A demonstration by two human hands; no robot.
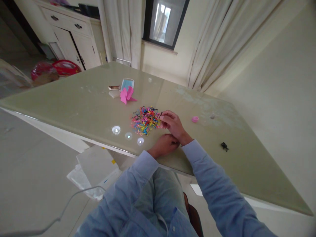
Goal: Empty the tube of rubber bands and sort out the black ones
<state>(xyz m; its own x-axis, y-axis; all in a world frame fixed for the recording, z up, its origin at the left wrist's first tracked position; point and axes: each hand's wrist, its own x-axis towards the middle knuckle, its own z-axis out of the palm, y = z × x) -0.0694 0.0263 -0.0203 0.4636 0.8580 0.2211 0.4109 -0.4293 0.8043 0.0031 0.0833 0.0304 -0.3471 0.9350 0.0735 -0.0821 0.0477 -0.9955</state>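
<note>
A heap of small, brightly coloured elastic bands (146,120) lies on the table in front of me. At its right edge is my right hand (172,123), thumb and fingers pinched together, with a thin black band (161,114) showing at the fingertips. My left hand (164,145) rests near the table's front edge, curled closed beside my right wrist. Something dark shows at its fingers, too small to make out. To the right are a little group of pink bands (195,119) and a small black clump (224,146).
Behind the heap, a pink folded piece (127,94), a blue face mask (127,83), a white item (114,94) and a small flat packet (114,88) lie on the glossy table (74,102). A small clear piece (212,116) lies at the right. Papers (98,166) are below the front edge.
</note>
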